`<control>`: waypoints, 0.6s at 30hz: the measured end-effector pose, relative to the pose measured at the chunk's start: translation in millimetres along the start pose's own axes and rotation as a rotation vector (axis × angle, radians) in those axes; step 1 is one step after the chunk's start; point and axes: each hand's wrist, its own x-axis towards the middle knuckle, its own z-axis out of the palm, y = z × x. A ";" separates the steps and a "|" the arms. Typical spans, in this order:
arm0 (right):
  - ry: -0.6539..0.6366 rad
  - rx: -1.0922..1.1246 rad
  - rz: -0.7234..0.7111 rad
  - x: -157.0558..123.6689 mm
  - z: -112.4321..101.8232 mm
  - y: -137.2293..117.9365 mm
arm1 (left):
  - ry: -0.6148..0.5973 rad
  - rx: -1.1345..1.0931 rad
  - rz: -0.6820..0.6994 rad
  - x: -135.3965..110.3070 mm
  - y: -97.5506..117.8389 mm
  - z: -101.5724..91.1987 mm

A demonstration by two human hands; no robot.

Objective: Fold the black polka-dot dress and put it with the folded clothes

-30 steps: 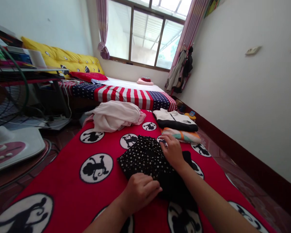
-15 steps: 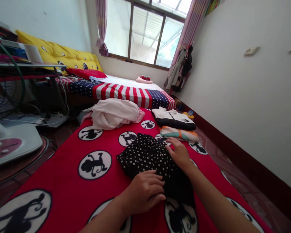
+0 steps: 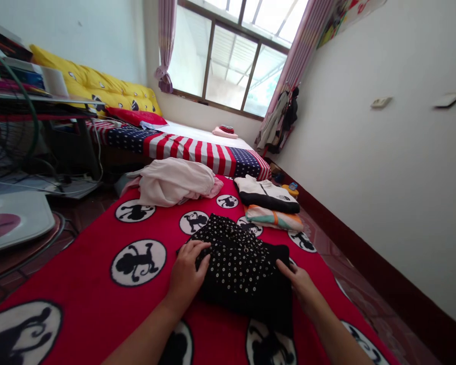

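A black garment with a white-dotted part (image 3: pixel 237 258) lies folded on the red blanket (image 3: pixel 83 274); its exact kind is unclear. At its left edge, my left hand (image 3: pixel 190 266) rests on the cloth, thumb and fingers apart. My right hand (image 3: pixel 298 281) is at the right edge with the thumb on top and the other fingers partly hidden by the fabric, closed on it. Beyond the garment, a folded white-and-black jacket (image 3: pixel 266 195) lies behind a folded orange, white and teal cloth (image 3: pixel 273 218). To the far left is a crumpled white cloth (image 3: pixel 173 182).
Behind the blanket stands a bed with a striped and starred cover (image 3: pixel 190 149), a red pillow (image 3: pixel 137 117) and a yellow backrest (image 3: pixel 99 83). On the left are a desk (image 3: pixel 45 114) and a white fan base (image 3: pixel 21 218). A wall (image 3: pixel 383 167) runs along the right.
My left hand has moved from the near side of the garment to its left edge. My right hand has come nearer, down to the right edge. The black cloth looks spread wider.
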 end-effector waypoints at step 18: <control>-0.238 0.510 0.284 -113.1 3.8 -81.4 | 0.109 -0.362 -0.270 3.8 -6.1 -3.0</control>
